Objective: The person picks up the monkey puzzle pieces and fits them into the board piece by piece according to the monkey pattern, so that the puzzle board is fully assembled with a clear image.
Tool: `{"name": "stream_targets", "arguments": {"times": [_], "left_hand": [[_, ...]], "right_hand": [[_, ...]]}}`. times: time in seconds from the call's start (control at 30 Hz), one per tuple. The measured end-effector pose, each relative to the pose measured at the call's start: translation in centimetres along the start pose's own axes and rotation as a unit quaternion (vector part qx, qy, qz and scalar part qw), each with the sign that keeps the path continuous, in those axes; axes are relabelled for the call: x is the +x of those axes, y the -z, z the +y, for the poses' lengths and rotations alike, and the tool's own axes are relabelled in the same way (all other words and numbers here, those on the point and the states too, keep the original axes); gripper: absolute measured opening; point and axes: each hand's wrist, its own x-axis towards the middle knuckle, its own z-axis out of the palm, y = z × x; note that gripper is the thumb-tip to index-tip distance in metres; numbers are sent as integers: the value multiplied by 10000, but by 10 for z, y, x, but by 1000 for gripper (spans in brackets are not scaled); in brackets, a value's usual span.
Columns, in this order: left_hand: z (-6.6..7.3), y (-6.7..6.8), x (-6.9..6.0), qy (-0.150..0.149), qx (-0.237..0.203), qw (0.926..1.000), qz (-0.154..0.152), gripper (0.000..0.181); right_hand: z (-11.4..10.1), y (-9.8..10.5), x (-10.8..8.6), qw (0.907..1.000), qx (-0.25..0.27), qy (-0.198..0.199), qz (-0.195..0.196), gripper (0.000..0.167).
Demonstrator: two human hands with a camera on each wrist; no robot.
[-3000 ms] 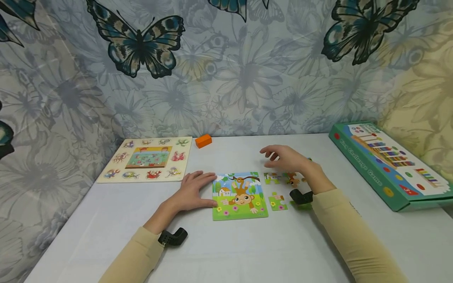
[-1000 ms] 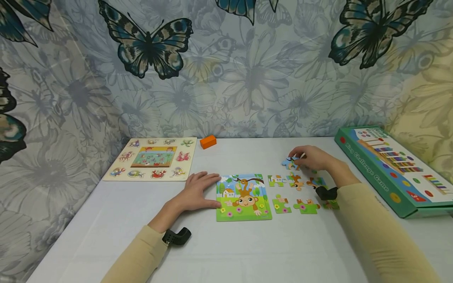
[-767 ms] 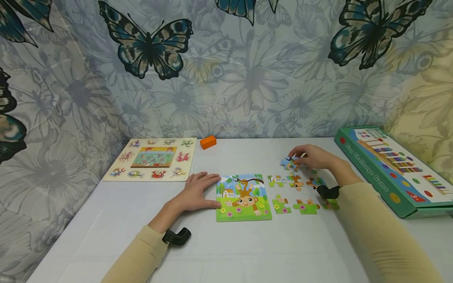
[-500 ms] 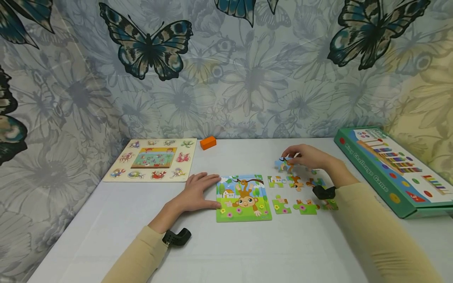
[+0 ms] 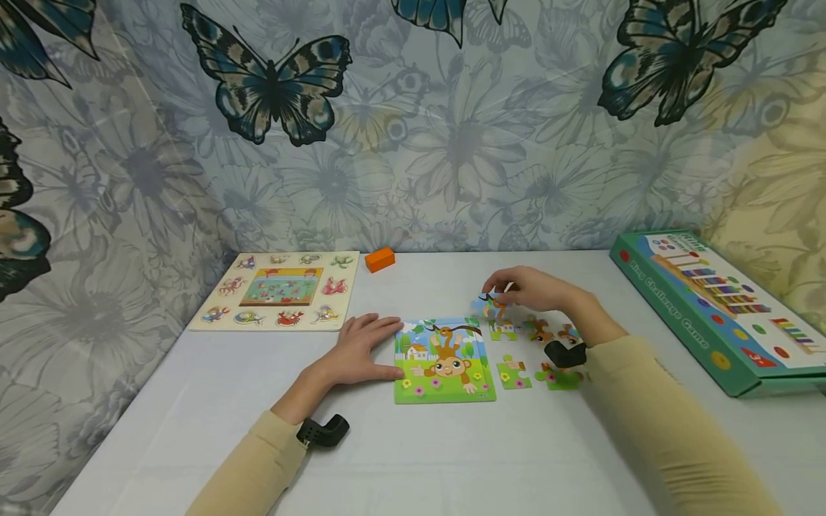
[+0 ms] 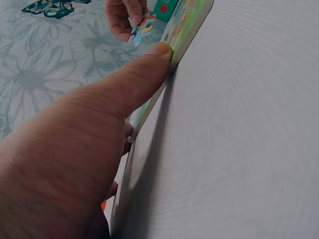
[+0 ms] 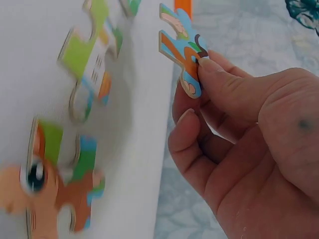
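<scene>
Positioning seems the step: the right hand (image 5: 532, 288) pinches a blue puzzle piece (image 5: 488, 308) by the far right corner of the monkey board (image 5: 445, 362); the left hand (image 5: 355, 351), fingers apart, touches its left edge; lowering likely calls for care

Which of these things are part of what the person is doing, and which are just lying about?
In use, it seems:
- blue jigsaw piece, pinched by the right hand
- monkey picture board, touched by the left hand
- loose jigsaw pieces beside the board

Probably just lying about:
- sea-animal board
- orange block
- green game box
</scene>
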Motion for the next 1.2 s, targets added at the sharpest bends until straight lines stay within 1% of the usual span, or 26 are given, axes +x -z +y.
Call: {"name": "stream_targets", "arguments": {"times": [0.13, 0.33, 0.57, 0.73, 0.87, 1.1, 1.2], "left_hand": [[0, 1, 0, -59, -23, 10000, 38, 88], [0, 1, 0, -58, -22, 10000, 21, 88], [-1, 0, 0, -31, 33, 10000, 61, 86], [-1, 0, 1, 22, 64, 10000, 29, 86], [0, 1, 0, 4, 61, 10000, 52, 86], [1, 1, 0, 3, 51, 10000, 67, 86], [2, 2, 0, 5, 52, 10000, 47, 86]], "right_hand": [[-8, -6, 8, 9999, -6, 116, -119, 22], [-17, -17, 18, 9989, 107, 354, -282, 21], [-27, -32, 28, 9971, 378, 425, -508, 21], [-32, -42, 34, 9974, 197, 401, -570, 20], [-34, -49, 38, 9975, 51, 413, -567, 19], [-41, -58, 45, 9970, 40, 418, -643, 18], [-44, -60, 46, 9970, -69, 414, -657, 17]]}}
